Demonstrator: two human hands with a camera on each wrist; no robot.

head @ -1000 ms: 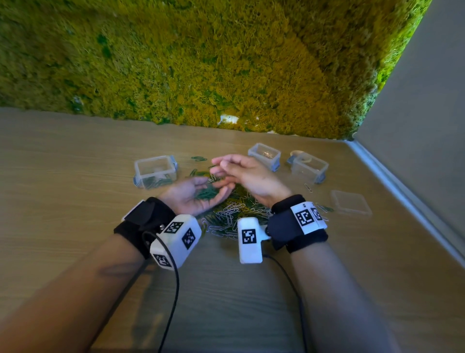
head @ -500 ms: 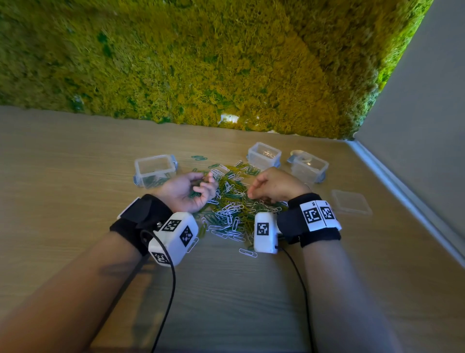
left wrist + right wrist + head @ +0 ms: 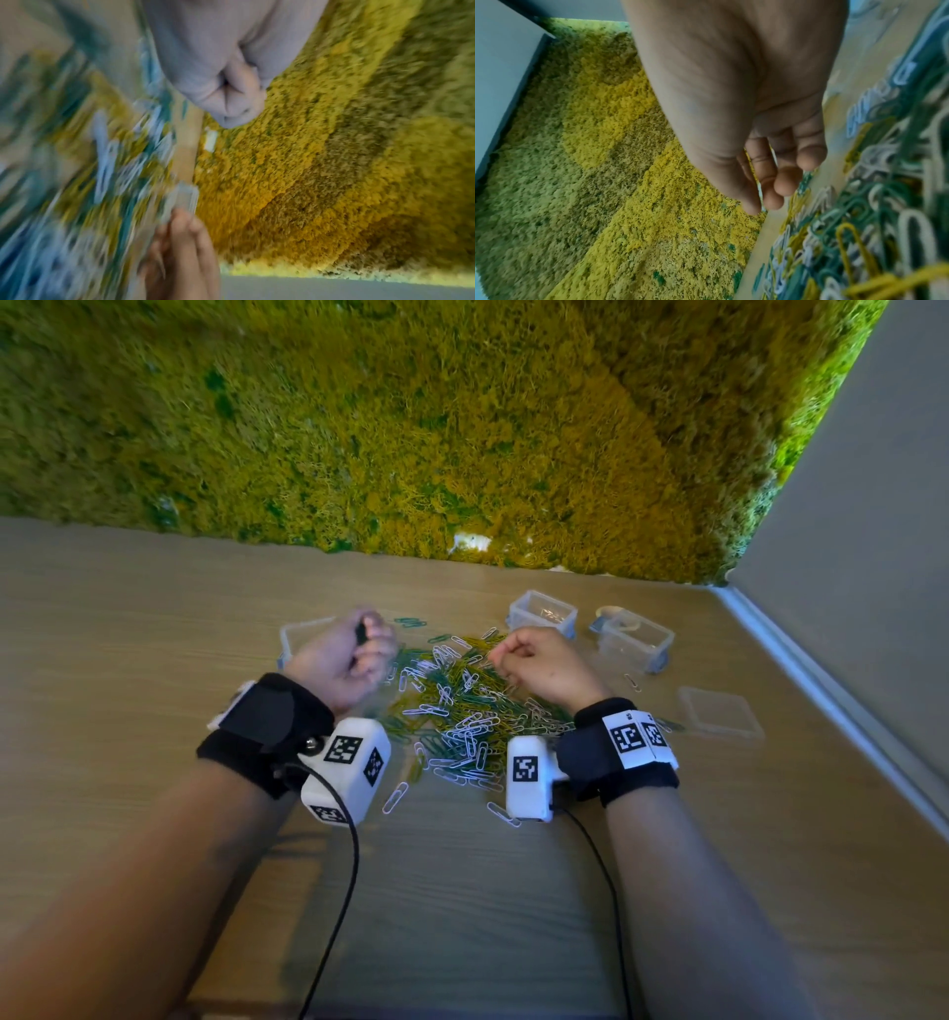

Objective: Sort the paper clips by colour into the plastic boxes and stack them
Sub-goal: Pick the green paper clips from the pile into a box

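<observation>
A mixed pile of green, yellow and white paper clips lies between my wrists. My left hand is a closed fist gripping green paper clips, with a dark bit showing between the fingers. It hovers over the left clear plastic box, most of which it hides. In the blurred left wrist view the left hand is clenched. My right hand has curled fingers at the pile's far edge. Its thumb and fingertips sit close together; whether they pinch a clip is unclear. Two more clear boxes stand behind it.
A loose clear lid lies at the right near the grey wall. A few stray green clips lie by the left box and a single clip sits by the right one. A moss wall backs the wooden table.
My left hand closed from an open palm holding green clips into a fist and moved left and away, over the left box. My right hand left that palm and dropped onto the pile.
</observation>
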